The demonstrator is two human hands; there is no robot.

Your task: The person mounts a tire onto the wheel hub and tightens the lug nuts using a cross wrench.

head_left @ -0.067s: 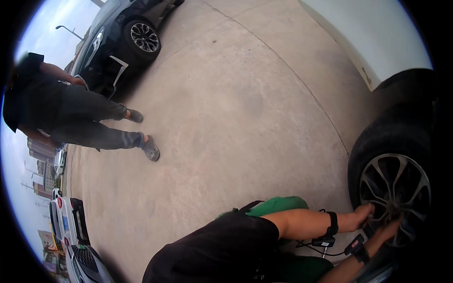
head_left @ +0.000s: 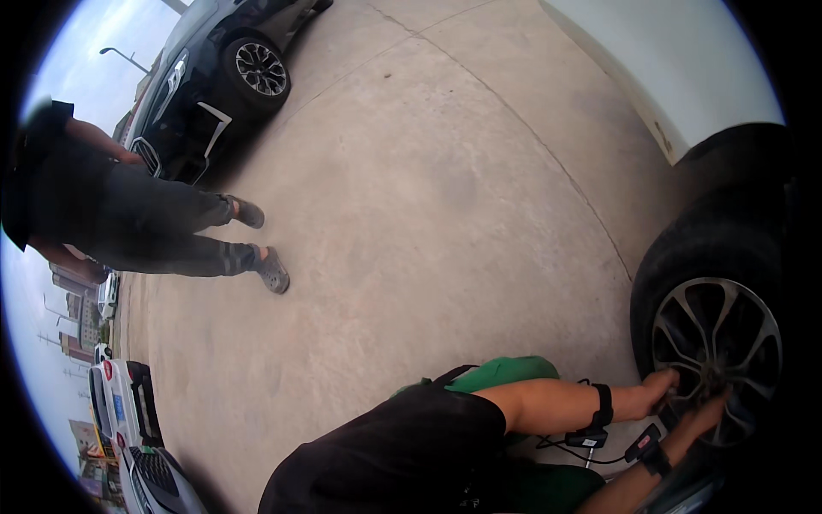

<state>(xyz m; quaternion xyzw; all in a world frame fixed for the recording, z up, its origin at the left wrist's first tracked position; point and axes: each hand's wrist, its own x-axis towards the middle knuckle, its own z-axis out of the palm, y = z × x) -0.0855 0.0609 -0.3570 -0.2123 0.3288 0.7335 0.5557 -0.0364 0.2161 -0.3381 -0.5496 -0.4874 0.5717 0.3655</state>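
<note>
While almost nothing has altered at the wheel (head_left: pixel 712 368) in the last instant, I notice from my end that the bystander (head_left: pixel 154 214), well to the left of the fingers, has shifted slightly away. For the work in hand I judge that means little: both hands stay where they were, right at the wheel. The left hand (head_left: pixel 661 390) is at the near side of the rim, its fingers seemingly curled in, though I cannot tell whether they pinch anything. Just beyond and below it, the right hand (head_left: pixel 707 415) reaches in near the hub; its fingers are too dark for me to say if they are spread or pressed together.

Around the fingers, slim metal spokes fan out, bright-faced and dark between. Above them curves the tyre (head_left: pixel 676 253), matt black rubber, and higher up a smooth, pale body panel (head_left: pixel 676 68). Behind the fingers, dark straps hold small boxy units on both wrists; left of them spreads rough tan concrete (head_left: pixel 428 231), crossed by thin, crooked lines
</note>
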